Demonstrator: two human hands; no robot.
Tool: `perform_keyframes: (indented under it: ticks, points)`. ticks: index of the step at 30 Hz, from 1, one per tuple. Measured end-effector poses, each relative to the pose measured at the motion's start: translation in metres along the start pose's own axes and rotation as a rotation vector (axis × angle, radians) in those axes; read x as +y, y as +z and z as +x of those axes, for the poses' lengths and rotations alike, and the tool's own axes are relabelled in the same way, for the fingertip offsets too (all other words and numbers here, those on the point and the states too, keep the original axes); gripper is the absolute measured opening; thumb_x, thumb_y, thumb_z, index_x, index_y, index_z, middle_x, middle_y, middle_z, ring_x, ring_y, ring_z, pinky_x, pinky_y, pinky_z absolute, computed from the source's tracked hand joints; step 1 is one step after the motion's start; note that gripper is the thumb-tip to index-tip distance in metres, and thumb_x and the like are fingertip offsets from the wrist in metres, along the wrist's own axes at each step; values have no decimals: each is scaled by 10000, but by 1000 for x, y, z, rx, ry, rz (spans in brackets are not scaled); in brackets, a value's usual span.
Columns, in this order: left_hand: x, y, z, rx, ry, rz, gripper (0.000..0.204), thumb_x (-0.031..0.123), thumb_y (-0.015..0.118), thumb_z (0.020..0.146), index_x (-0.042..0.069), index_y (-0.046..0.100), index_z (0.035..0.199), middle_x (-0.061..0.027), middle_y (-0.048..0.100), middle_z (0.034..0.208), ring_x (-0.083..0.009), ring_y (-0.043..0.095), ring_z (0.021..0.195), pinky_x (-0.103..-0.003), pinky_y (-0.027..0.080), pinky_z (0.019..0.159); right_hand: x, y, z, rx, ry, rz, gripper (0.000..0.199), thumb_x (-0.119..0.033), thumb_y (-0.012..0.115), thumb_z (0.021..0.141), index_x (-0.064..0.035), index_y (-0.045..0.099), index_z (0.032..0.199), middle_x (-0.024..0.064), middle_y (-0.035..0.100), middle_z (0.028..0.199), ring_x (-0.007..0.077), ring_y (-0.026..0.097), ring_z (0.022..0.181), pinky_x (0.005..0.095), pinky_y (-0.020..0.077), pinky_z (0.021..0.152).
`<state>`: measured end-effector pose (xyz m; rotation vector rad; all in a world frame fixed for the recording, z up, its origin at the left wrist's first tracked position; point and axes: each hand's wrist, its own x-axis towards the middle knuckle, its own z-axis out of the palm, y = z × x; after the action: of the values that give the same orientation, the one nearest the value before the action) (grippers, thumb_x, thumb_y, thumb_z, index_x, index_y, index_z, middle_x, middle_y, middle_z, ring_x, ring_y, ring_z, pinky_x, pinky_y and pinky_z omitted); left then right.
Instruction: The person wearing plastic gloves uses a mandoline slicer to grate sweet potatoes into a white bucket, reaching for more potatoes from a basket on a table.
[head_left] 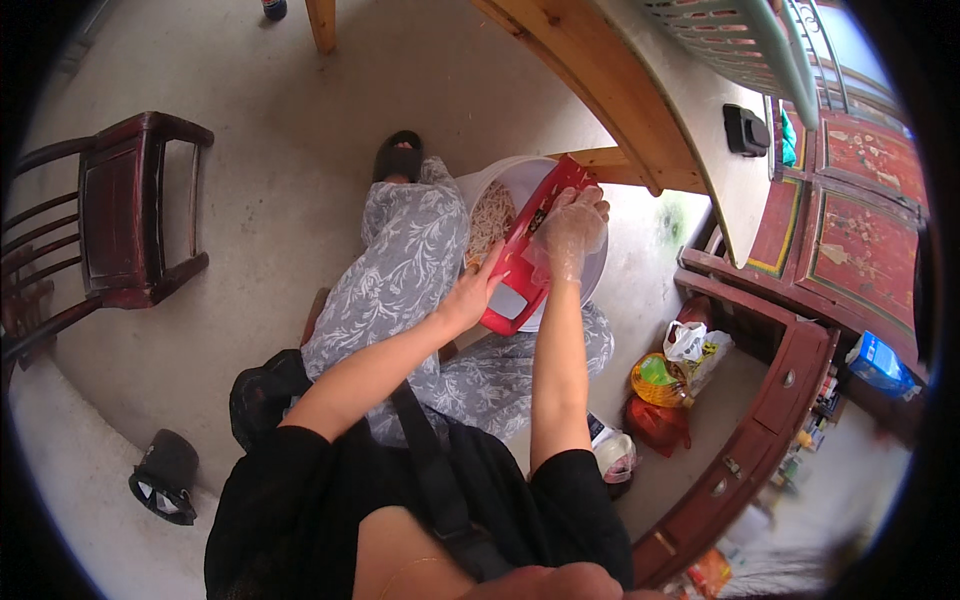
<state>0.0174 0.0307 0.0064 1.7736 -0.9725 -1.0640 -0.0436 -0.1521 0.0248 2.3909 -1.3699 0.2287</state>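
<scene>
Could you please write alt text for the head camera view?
A seated person's left hand steadies a red grater over a white bowl of pale shreds, while the plastic-gloved right hand presses on it. A dark wooden chair stands to the left.

A red plastic grater [527,250], long and flat with a pale slicing panel near its lower end, lies tilted across the rim of a white basin [590,270], its upper end over the far rim and its handle end at the near rim. Pale shredded strips [490,218] are heaped against the basin's left wall. What is pressed against the grater's upper face is hidden, likely a piece of vegetable.
</scene>
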Motion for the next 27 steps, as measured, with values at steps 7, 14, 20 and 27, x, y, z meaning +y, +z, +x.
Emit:
perform_keyframes:
  ticks: [7,14,20,27]
  points:
    - [-9,7,-4,61,46,-9,615,205,470,902,212,140,1421,-285,569,984,-483,552,843,-525,465,715,-36,-42,-46,-7,144,278,224,-220,538,799,-15,544,892,218,569,843,381,554,825,488,440,743]
    - [3,-8,-2,-60,-56,12,606,197,464,903,205,146,1418,-283,558,1040,-472,560,846,-523,465,718,-32,-35,-40,-32,147,256,238,-239,547,804,-9,546,865,223,561,835,377,555,826,501,446,691]
    - [3,5,0,-71,-47,60,593,211,468,901,205,164,1411,-250,583,994,-439,575,827,-524,467,689,-21,-22,-6,15,116,72,249,-216,472,860,16,554,898,230,572,873,390,535,866,455,408,820]
    - [-6,7,0,-24,-41,116,580,228,468,905,203,182,1409,-252,595,945,-453,574,799,-516,473,690,-38,-46,-68,-124,200,267,235,-213,559,782,-7,530,891,233,540,937,406,515,857,511,405,767]
